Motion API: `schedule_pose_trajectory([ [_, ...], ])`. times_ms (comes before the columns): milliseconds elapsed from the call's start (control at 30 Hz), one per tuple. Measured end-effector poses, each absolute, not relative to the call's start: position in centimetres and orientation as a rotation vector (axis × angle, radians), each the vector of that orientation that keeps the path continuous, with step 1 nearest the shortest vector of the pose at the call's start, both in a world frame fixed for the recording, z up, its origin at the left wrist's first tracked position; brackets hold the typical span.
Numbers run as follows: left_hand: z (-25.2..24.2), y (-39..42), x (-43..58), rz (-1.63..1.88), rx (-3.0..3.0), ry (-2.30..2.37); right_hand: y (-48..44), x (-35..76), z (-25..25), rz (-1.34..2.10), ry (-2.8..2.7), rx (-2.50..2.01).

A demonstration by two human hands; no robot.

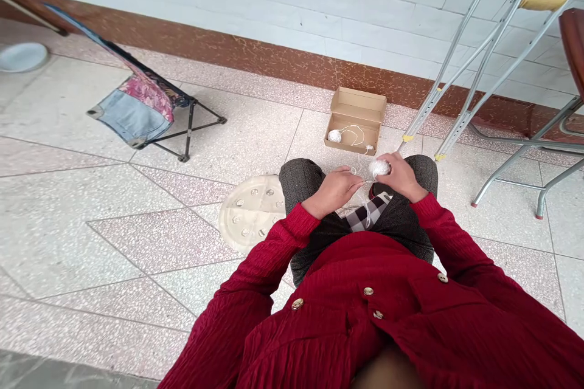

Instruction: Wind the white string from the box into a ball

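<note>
My right hand [401,176] is closed around a ball of white yarn [379,168] above my lap. To its left, my left hand [336,190] pinches a strand of white yarn [367,181] that runs toward the ball. A loose loop of the strand shows by my left fingertips. Beyond my knees, an open cardboard box [353,147] stands on the floor with its lid raised. Inside it lie a second white yarn ball [334,135] and a curling length of yarn. Between my legs is a black-and-white checked cloth [367,214] with white strands over it.
A round cream plastic stool [244,213] is by my left knee. A folding chair with a blue fabric seat [137,115] stands further left. Crutches [460,82] lean on the tiled wall at right, beside a metal-legged chair [524,149]. A pale basin [22,57] sits far left.
</note>
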State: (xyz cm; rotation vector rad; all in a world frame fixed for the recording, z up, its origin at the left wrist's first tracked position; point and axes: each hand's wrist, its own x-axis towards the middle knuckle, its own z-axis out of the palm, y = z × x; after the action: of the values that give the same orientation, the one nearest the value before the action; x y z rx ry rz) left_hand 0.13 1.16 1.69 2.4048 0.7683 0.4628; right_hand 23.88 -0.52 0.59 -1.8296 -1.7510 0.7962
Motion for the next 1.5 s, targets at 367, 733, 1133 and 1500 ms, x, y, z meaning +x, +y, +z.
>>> schedule_pose_trajectory([
  [367, 1.5, 2.4, 1.3, 0.497, 1.725, 0.686, -5.6, 23.7, 4.8, 1.929, -0.924, -0.979],
  [733, 0.0, 1.2, -0.4, 0.51, 0.962, 0.623, -4.5, 24.7, 7.0, 1.564, -0.573, -1.021],
  [1133, 3.0, 4.8, -5.8, 0.347, 1.547, 0.777, -2.1, 30.9, 7.9, 1.175, -0.484, -0.87],
  [1500, 2.6, 14.0, -2.8, 0.674, 2.138, 1.303, -2.0, 24.1, 8.5, 1.345, -0.585, -0.964],
])
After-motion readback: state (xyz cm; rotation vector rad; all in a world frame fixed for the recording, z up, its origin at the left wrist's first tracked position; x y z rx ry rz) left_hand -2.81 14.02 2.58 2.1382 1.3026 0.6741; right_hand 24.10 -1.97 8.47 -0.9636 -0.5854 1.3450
